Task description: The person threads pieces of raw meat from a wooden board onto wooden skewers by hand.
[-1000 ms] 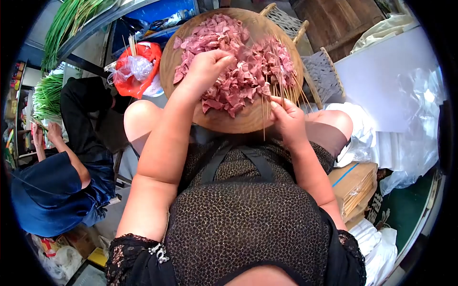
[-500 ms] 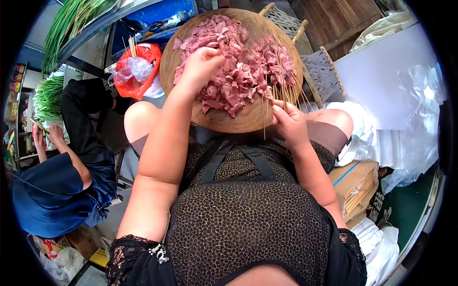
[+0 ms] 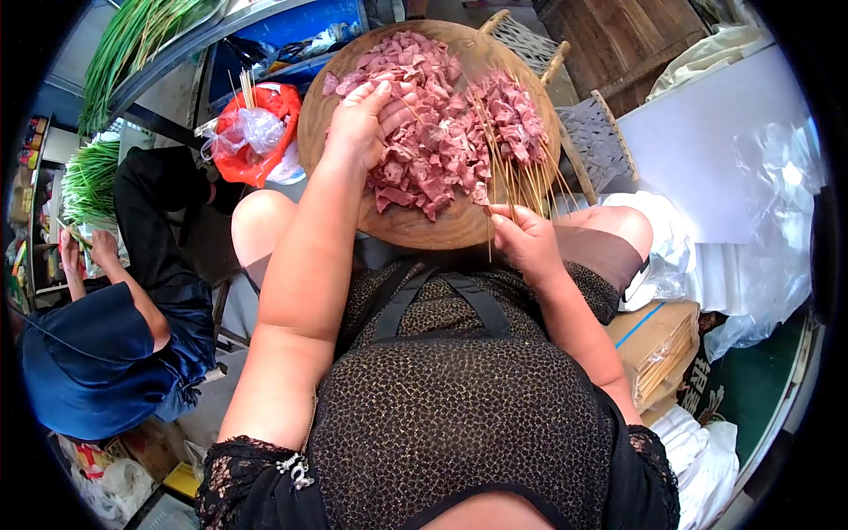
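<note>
A mound of cut raw meat (image 3: 424, 132) covers much of a round wooden board (image 3: 415, 231) across my lap. Over the left side of the mound is my left hand (image 3: 362, 124), its fingers curled together; a thin stick-like line shows beside them, but what they hold is unclear. My right hand (image 3: 527, 240), at the board's near edge, pinches a thin bamboo skewer (image 3: 490, 240). A small piece of meat shows just beyond its fingertips. Several loaded meat skewers (image 3: 534, 181) lie on the board's right side, their bare ends pointing towards me.
A red plastic bag (image 3: 281, 110) with upright sticks stands left of the board. Further left, a person in a dark blue garment (image 3: 88, 353) handles green stalks (image 3: 88, 181). A woven-seat chair (image 3: 596, 132) is behind the board. On my right are a cardboard box (image 3: 658, 340) and plastic sheeting (image 3: 777, 238).
My left hand has turned and shifted slightly left, its fingers raised from the meat. My right hand has moved a little left and down along the board's edge.
</note>
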Tool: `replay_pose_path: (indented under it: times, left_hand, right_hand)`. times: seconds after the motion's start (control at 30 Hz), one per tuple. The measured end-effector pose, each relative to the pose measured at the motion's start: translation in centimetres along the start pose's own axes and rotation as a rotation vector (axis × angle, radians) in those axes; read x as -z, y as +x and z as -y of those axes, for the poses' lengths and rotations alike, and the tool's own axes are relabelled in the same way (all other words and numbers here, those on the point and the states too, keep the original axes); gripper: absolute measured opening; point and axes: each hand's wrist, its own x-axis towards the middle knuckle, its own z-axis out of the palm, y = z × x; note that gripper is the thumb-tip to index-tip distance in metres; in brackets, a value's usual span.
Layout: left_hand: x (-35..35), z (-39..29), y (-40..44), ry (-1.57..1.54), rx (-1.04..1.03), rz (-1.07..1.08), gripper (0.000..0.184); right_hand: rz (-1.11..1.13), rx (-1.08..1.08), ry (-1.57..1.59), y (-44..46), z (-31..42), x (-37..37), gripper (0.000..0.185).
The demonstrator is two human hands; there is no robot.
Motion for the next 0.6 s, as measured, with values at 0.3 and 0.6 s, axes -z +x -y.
replay_pose_path:
  times: [0.3,0.6]
  left_hand:
    - [0.0,-0.26,-0.23,0.004,-0.006,-0.009,0.019]
    - [-0.18,-0.76,-0.89,0.059,0.048,0.072,0.018]
  right_hand:
    - [-0.006,0.002,0.01,-0.26,0.18,-0.15,0.023]
    - [-0.025,0.03,-0.042,-0.46,0.66,-0.04,0.023]
